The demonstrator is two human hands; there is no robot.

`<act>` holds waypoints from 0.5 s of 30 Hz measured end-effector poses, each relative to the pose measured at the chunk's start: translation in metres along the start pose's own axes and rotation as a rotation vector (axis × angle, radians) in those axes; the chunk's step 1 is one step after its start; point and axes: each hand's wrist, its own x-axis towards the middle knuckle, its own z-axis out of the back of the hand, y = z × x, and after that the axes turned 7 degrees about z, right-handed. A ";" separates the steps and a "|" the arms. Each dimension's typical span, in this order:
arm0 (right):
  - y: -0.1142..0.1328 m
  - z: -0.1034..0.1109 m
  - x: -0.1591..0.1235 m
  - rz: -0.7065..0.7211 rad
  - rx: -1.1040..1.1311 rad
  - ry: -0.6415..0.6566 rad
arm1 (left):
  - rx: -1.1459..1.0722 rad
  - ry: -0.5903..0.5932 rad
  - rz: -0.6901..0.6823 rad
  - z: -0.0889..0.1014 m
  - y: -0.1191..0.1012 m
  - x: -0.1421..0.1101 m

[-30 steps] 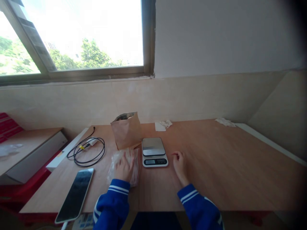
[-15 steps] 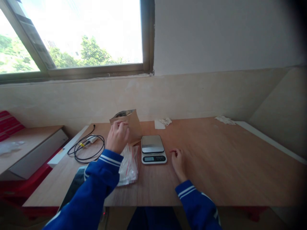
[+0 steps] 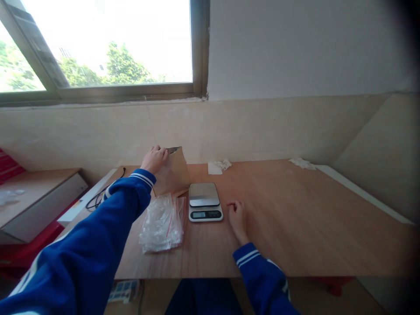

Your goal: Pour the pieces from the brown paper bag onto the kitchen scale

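A brown paper bag (image 3: 175, 175) with a shiny lining stands upright toward the back of the table. My left hand (image 3: 155, 159) is at its open top, fingers bent over the left part of the rim; the fingertips are hidden. Just right of the bag is a kitchen scale (image 3: 204, 195) with a steel plate and a lit display, and nothing lies on the plate. Clear zip bags (image 3: 162, 224) with red seal lines lie in a pile before the paper bag. Beside the scale, my right hand (image 3: 238, 216) rests on the table with curled fingers and holds nothing.
A black cable (image 3: 95, 200) lies at the table's left, partly behind my left sleeve. Crumpled white paper (image 3: 223, 165) sits by the wall, and another scrap (image 3: 302, 163) is at the back right. A second table (image 3: 42, 179) stands at the left.
My left hand has moved up and away from me, from in front of the paper bag to its rim. The zip bags show more fully now. The right hand stays beside the scale.
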 end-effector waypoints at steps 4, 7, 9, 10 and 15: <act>0.001 0.000 0.000 0.001 -0.005 0.006 | 0.092 0.084 0.035 -0.002 0.006 -0.004; 0.001 0.001 0.000 0.004 -0.010 0.011 | 0.079 0.100 0.098 0.000 0.007 -0.003; 0.000 0.000 0.000 0.007 -0.012 0.015 | 0.074 0.090 0.110 -0.001 0.008 -0.002; 0.000 0.000 0.000 0.009 -0.013 0.018 | 0.073 0.084 0.107 -0.001 0.008 0.000; -0.001 -0.001 0.000 0.012 -0.027 0.023 | 0.087 0.187 0.116 -0.005 0.016 0.014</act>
